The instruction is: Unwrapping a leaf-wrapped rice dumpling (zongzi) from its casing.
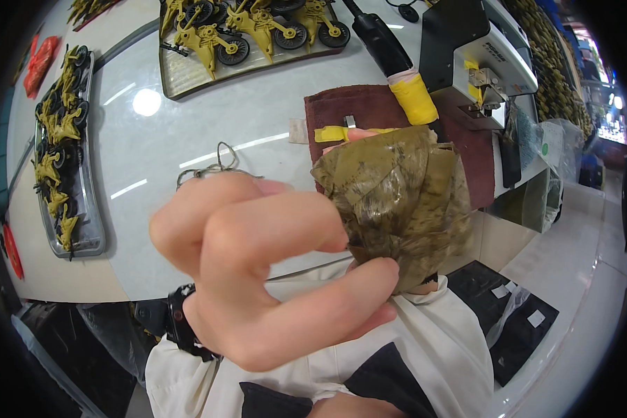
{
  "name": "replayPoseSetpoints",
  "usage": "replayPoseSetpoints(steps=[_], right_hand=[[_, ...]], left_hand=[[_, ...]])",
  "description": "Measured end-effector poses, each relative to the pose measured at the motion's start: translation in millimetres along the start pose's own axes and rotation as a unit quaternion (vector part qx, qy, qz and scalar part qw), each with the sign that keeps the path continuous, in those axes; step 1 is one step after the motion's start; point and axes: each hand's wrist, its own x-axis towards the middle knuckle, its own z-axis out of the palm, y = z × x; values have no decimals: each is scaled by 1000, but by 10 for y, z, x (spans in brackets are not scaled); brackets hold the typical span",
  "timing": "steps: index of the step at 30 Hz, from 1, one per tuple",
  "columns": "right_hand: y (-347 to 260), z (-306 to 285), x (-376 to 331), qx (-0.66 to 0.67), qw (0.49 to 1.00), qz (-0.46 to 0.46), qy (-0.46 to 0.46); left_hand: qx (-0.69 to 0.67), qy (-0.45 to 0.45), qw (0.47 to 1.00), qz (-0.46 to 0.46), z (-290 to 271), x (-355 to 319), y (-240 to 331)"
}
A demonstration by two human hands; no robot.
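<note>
Your left hand fingers pinch the crumpled olive plastic bag closed above the worktop; right hand hidden, can't tell; approx. mid-job w/ 2 trays of parts waiting.

A glossy white bench fills most of the frame. At the upper middle lies a metal tray holding olive-yellow toy parts with black wheels. Along the left edge sits a second, long tray with more of the same pieces. Near the centre lies a loop of thin cord. To the upper right, a dark red cloth is spread under a grey and black machine.
</note>
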Motion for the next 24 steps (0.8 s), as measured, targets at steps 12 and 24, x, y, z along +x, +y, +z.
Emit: replayPoseSetpoints(steps=[12, 24], right_hand=[[-24, -34, 11, 35, 999, 3, -11], [-169, 82, 33, -66, 972, 156, -165]], left_hand=[[28, -48, 998, -5, -129, -20, 40], [-243, -6, 970, 24, -72, 44, -141]])
